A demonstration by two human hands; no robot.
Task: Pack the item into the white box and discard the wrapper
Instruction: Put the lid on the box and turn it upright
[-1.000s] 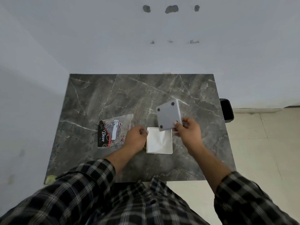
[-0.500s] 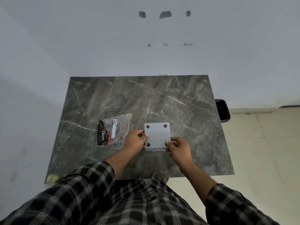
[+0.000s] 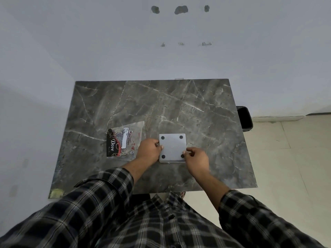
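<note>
A flat grey square item (image 3: 172, 146) with a black dot in each corner lies on top of the white box (image 3: 168, 161), of which only a thin front edge shows. My left hand (image 3: 149, 149) pinches the item's left edge. My right hand (image 3: 196, 159) pinches its front right corner. A clear plastic wrapper (image 3: 125, 141) with a black and red "Dove" print lies flat on the table, just left of my left hand.
The dark marble table (image 3: 206, 111) stands against a pale wall. A black bin (image 3: 244, 119) sits on the floor beyond the table's right edge. A yellowish scrap (image 3: 56, 193) sticks to the table's front left corner.
A second ago my right hand held the grey item tilted above the open white box. It has since been laid flat over the box, and both hands now hold its edges.
</note>
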